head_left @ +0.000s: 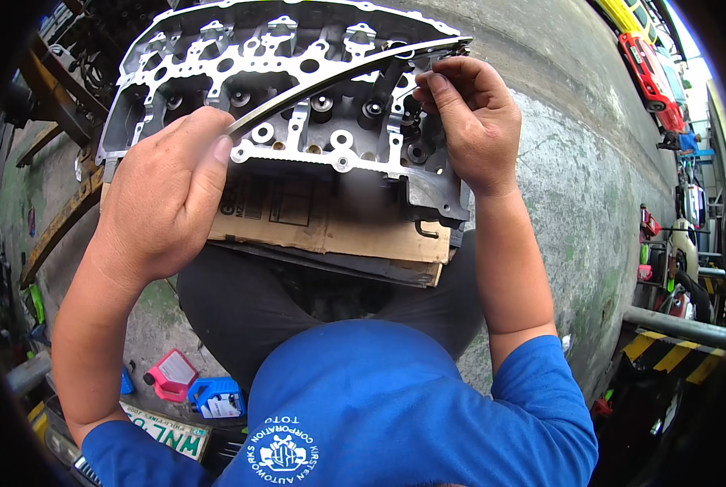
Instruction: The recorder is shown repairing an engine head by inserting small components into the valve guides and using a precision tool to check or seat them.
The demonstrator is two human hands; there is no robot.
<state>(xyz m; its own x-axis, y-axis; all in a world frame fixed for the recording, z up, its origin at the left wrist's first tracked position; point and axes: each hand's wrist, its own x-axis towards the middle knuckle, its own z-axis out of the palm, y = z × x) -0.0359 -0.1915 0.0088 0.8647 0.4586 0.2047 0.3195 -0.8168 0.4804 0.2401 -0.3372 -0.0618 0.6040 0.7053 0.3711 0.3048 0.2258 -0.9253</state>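
Observation:
A metal engine cylinder head [424,195], with valve openings and bolt bosses, lies across the upper middle on cardboard [322,235]. My left hand [164,191] is closed on the near end of a long, slightly curved metal bar [314,83], which slants up to the right over the casting. Below the bar, a dark cylindrical piece [387,93] stands among the valve openings. My right hand [477,126] is pinched near the bar's far end; what its fingertips hold is too small to make out. A black bent rod [428,232] shows at the cardboard's right.
Pink [170,373] and blue jugs [215,399] stand low left beside a plate [180,434]. A metal-framed structure [58,130] is at the left. Along the right are parked red [651,81] and yellow cars, a person in blue [686,143], and a rail [676,325] with striped barrier.

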